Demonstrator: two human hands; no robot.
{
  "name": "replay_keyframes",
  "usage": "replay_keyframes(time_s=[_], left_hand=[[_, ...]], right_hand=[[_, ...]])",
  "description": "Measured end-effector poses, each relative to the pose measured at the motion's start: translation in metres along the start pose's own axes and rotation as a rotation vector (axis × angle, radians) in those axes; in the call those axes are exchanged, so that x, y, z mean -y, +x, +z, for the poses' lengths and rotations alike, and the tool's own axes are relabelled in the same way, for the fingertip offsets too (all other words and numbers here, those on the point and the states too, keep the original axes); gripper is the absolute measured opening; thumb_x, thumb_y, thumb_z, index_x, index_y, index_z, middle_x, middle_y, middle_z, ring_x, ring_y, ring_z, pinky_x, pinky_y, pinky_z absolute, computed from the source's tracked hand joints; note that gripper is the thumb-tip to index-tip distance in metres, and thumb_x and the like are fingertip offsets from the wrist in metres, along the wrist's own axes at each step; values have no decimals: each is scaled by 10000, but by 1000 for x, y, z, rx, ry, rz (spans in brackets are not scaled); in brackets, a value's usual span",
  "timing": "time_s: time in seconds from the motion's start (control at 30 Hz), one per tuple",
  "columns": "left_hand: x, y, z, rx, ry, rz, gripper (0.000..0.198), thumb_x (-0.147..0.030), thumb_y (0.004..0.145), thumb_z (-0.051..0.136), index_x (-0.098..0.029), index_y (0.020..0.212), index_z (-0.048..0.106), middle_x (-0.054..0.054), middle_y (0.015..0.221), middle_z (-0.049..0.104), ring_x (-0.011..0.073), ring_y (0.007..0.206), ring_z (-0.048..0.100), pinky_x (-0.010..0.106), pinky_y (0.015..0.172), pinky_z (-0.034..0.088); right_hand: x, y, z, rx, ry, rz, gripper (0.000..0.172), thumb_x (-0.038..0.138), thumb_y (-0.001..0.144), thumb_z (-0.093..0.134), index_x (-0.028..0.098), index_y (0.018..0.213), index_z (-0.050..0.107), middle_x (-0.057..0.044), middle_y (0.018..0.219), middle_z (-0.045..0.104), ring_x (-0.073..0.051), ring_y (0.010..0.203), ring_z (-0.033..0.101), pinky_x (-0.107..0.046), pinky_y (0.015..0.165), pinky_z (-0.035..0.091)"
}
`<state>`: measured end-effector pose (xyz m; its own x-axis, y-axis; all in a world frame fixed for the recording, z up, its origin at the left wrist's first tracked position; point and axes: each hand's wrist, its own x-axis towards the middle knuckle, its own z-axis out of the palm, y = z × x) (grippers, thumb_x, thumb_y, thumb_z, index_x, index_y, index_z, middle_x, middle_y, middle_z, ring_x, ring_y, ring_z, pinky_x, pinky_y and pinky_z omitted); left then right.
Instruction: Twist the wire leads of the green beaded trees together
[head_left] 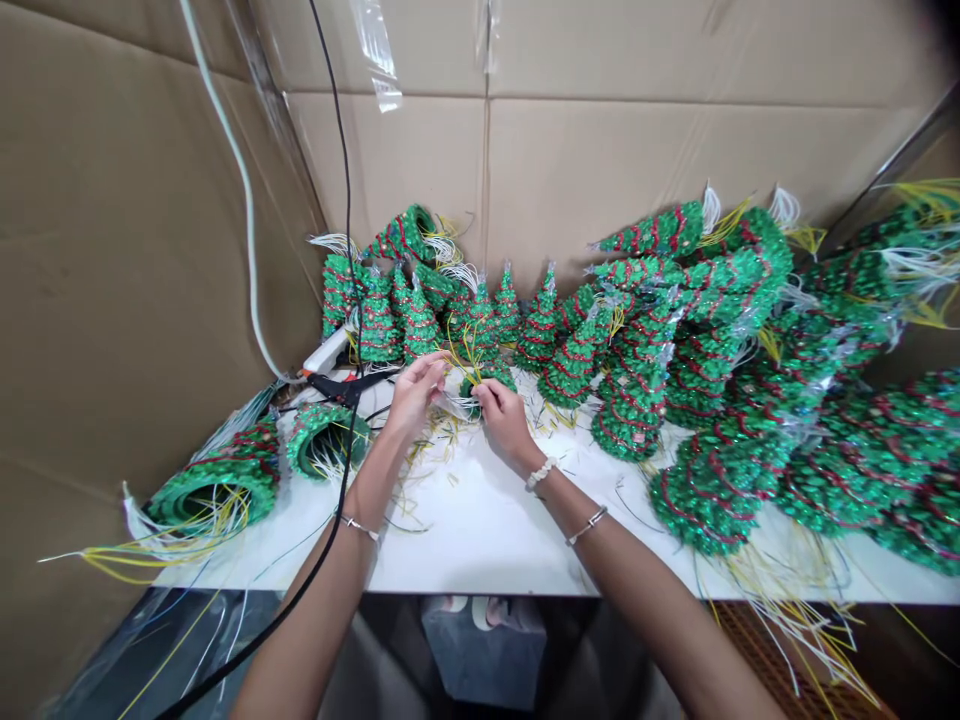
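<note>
Both my hands are over the middle of a white table [465, 530]. My right hand [501, 412] pinches a bunch of yellow wires [471, 352] whose loose ends fan upward. Just to its left, my left hand [417, 390] has thumb and fingers pressed together at the same wires; the exact strands between them are too fine to make out. White wires [459, 404] hang between the two hands. Directly behind them lies a green tinsel Christmas tree [495, 376], partly hidden by my hands, with the wires in front of its base.
Small tinsel trees [540, 330] line the back; larger ones [720, 490] crowd the right. Two hollow trees [217, 495] lie at left. A black-handled tool [349, 388] sits beside a white cord [251, 230]. A black cable [346, 200] hangs in front. Wire clippings [427, 450] litter the table.
</note>
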<state>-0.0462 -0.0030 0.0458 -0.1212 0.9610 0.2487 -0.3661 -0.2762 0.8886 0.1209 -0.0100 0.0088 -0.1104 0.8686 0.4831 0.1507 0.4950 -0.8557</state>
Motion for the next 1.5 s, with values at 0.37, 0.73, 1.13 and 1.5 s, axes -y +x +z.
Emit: replay_keyframes(time_s=[0.37,0.73,1.13,1.5], left_hand=[[2,1,4,-37,22,77,420,-399,547,927,-196,844,712,-6,725,639,77,534,523,188,433,330],[1,1,2,-39,110,127,402,-441,628,874,-190,922,764,-7,636,619,75,485,479,209,436,309],[1,0,3,-56,76,154,396,-483,620,884,-192,853,750,-18,599,589,77,493,462,203,446,310],[2,1,-6,-153,79,77,362,-458,624,880,-175,732,681,-34,628,546,62,506,443,198,449,320]], right_hand=[[-4,2,0,3,-13,-28,317,433,987,476,194,898,664,-15,708,599,-166,682,547,-266,631,403],[-2,2,0,14,-30,-37,309,419,989,464,193,899,655,-20,715,598,-177,727,566,-270,651,409],[1,2,-1,20,-34,-41,303,403,992,460,187,893,650,-23,750,618,-167,734,567,-264,661,403],[0,3,-5,14,-99,-81,325,421,988,473,187,907,684,-50,822,689,-185,754,592,-284,713,432]])
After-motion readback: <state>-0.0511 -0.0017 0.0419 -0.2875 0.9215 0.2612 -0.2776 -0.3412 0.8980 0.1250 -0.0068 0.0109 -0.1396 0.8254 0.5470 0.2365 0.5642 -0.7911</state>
